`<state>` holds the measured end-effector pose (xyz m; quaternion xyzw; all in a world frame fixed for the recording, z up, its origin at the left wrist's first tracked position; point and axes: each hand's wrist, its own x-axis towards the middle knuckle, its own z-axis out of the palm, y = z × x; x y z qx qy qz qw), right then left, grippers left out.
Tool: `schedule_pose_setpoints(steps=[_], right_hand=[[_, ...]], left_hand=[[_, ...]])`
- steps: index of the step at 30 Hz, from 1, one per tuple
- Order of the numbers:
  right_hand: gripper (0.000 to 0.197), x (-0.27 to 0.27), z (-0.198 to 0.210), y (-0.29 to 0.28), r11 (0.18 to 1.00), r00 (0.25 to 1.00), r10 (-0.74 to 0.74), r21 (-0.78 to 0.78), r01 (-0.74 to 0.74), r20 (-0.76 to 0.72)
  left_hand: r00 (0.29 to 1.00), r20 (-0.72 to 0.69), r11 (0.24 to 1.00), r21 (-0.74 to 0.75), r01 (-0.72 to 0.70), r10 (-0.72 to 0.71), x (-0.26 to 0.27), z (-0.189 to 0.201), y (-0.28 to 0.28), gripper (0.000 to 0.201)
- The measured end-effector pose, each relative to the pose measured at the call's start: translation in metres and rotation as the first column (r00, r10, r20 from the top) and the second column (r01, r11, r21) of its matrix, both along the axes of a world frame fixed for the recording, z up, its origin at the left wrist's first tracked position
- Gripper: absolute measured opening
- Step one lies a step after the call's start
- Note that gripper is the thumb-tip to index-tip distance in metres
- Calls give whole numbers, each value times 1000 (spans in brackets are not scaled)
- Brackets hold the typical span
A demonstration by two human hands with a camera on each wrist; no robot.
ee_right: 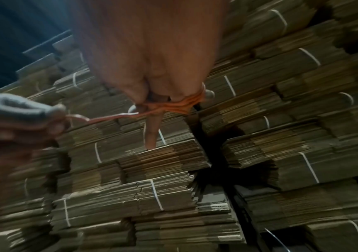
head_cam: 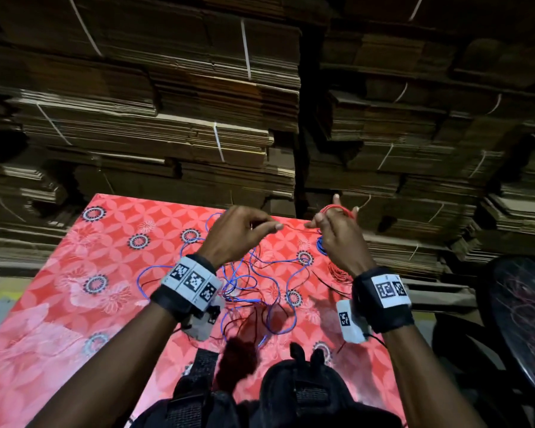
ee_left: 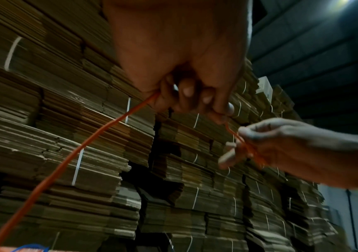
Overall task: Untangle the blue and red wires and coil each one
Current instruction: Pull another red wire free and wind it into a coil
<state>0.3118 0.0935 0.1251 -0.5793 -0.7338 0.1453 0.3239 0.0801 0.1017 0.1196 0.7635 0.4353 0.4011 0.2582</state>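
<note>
1. L hand (head_cam: pixel 240 231) is raised over the table (head_cam: pixel 59 304), fingers curled, pinching the red wire (ee_left: pixel 70 158) btwn thumb and fingertips.
2. In the L wrist view the red wire runs from that pinch down and left toward the table, w/ a short stretch going right to the R hand (ee_left: pixel 281 145).
3. R hand (head_cam: pixel 337 234) is up beside the L, a small gap btwn them. Several red loops sit wound around its fingers (ee_right: pixel 152 129); one finger points straight out, the others look bent. Loops are bunched at the finger bases in the R wrist view.
4. Hands are apart, joined only by a short length of red wire.
5. Blue wire (head_cam: pixel 244 282) lies loose on the table under and btwn the wrists, in tangled curves crossing dark strands; a bit of blue shows bundled just below the R hand.
6. Another small red bunch lies on the table near the R wrist; can't tell if it's the same wire.
7. Table has a red floral cloth. Behind it: strapped cardboard stacks (head_cam: pixel 198 103). Black chair (head_cam: pixel 522 319) at right, black bag (head_cam: pixel 291 393) at near edge.
</note>
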Motion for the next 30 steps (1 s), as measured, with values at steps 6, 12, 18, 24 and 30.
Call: schedule_pose_setpoints(steps=[6,12,18,24,30], right_hand=[[33,-13,-10,-14,937,968,189,-265,-228,-165],[26,-23,13,-43,731,574,248,-238,-639,-780],[16,-20,46,-49,709,-35,142,127,-694,-989],[32,-28,69,-38,866,-343,92,245,-435,-935],[16,-22,69,-6,984,-227,110,138,-113,-968]], left_hand=[[995,-22,991,98,-93,96,-8,21,20,42],[989,141,999,-8,-35,36,-5,30,32,28],[910,408,981,-140,135,-67,12,17,18,11],[896,422,935,-242,259,-139,29,-20,-1,17],[911,318,903,-251,348,-262,42,-33,-27,33]])
